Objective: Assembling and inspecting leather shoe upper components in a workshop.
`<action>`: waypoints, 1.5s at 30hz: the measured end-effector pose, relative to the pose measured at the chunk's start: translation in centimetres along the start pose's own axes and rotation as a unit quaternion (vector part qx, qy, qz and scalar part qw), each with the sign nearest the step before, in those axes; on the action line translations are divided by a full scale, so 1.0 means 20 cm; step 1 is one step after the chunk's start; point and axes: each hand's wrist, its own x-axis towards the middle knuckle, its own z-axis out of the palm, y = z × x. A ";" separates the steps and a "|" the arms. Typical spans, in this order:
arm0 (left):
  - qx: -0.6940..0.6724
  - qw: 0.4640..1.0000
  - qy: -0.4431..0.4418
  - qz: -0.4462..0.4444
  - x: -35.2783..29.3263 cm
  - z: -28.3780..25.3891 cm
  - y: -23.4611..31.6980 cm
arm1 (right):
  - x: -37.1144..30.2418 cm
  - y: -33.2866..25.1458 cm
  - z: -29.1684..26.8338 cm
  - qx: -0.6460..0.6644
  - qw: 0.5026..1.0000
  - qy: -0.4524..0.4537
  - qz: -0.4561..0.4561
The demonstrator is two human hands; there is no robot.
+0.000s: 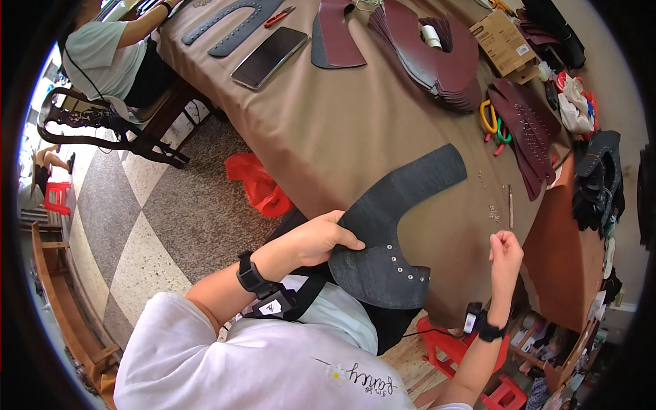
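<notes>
My left hand [316, 239] grips a curved black leather piece [417, 178] by its left edge, thumb on top. The piece rests over the table's near edge, and a short row of silver studs [392, 260] runs along its lower inner curve. Off to the right, my right hand [506, 256] is raised with thumb and fingertips pinched together; anything between them is too small to make out. Just beyond it, small loose metal studs [493, 213] lie scattered on the brown cloth beside a thin rod-like tool [510, 205].
Stacked maroon leather pieces [437, 68], a phone [270, 58], red-handled snips [279, 17], scissors [488, 116] and a cardboard box [502, 44] lie on the table [307, 137]. A red plastic bag [256, 184] hangs by its left edge. Another person [102, 55] sits at upper left.
</notes>
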 end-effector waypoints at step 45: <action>0.165 0.983 -0.036 -0.071 -0.10 0.15 -0.02 | -0.59 -0.20 0.71 0.006 0.955 0.097 -0.281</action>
